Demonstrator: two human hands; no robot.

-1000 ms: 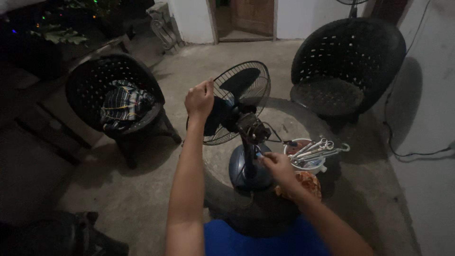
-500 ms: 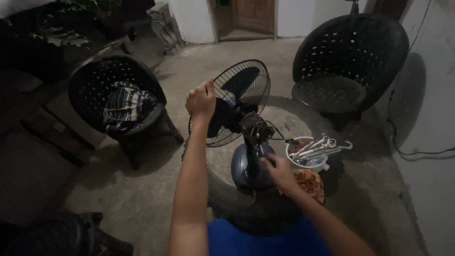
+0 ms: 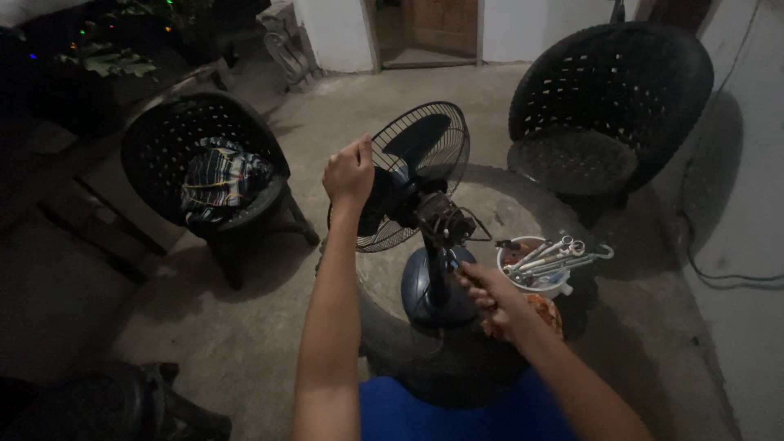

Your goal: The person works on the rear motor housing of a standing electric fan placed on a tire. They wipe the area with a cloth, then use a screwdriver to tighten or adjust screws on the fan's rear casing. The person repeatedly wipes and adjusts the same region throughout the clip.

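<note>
Left hand [image 3: 349, 170] fisted on the fan [image 3: 412, 175] grille rim, right hand [image 3: 487, 290] gripping its stem, bowl [image 3: 535, 269] of wrenches beside, all on round surface [image 3: 506, 208].

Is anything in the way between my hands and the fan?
Nothing visible is. The left hand already grips the rim of the fan guard, and the right hand rests against the stand, beside the cup of wrenches.

A black-grilled fan [image 3: 416, 175] with dark blue base, black perforated chairs [image 3: 612, 106], striped cloth [image 3: 222, 178], white bowl [image 3: 535, 273].
</note>
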